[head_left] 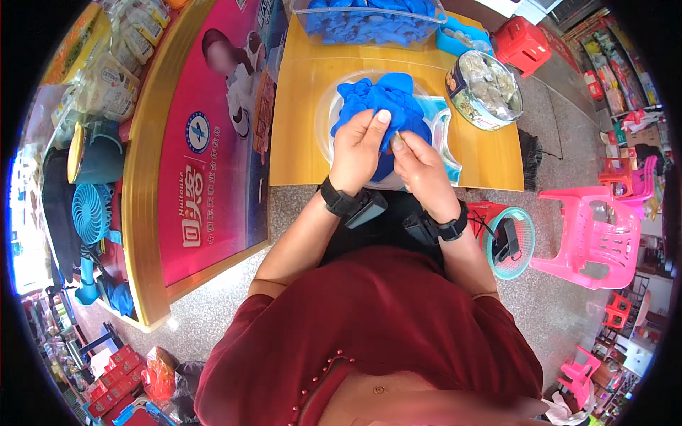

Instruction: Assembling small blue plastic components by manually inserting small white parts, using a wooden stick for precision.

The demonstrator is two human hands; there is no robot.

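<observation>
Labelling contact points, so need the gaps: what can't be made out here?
All in the head view:
1. Whatever the right hand pinches: too small, partly covered by that hand.
2. Most of the left hand's fingers: hidden behind its own back and thumb.
3. Middle of the round bowl: covered by blue pieces.
4. Far end of the clear tub: cut off by the top edge.

on the table (295, 106) i see a bowl (322, 121), a tub (366, 12) behind it, and a tin (470, 108) to the bowl's right.
</observation>
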